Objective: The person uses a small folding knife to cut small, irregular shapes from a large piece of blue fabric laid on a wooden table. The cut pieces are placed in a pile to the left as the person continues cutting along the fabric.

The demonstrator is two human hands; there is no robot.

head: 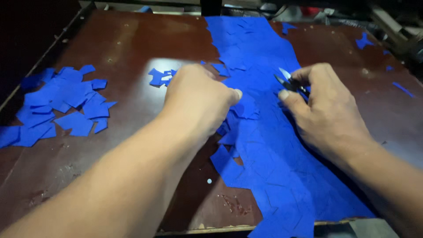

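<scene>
While a heap of cut blue pieces (61,105) lies well apart at the left of the dark brown table (123,48), both hands work over the long blue fabric strip (264,145) right of the table's middle. A few small blue scraps (159,77) sit just left of the left hand (198,99), which is curled into a loose fist with its fingertips pinching the strip's left edge; the thumb shows pressed against the cloth. That strip runs with its long axis from the far edge of the table to the near edge, slanting slightly rightward as it comes near, and it passes between and under the two hands. To the right, the right hand (326,105) grips a small pair of thread snips (286,79), blades parted a little and pointing far-left over the fabric, close to the left hand's thumb. Stray blue bits (364,42) lie at the far right. Both hands touch the cloth, and the snips are nearest the spot between them.
</scene>
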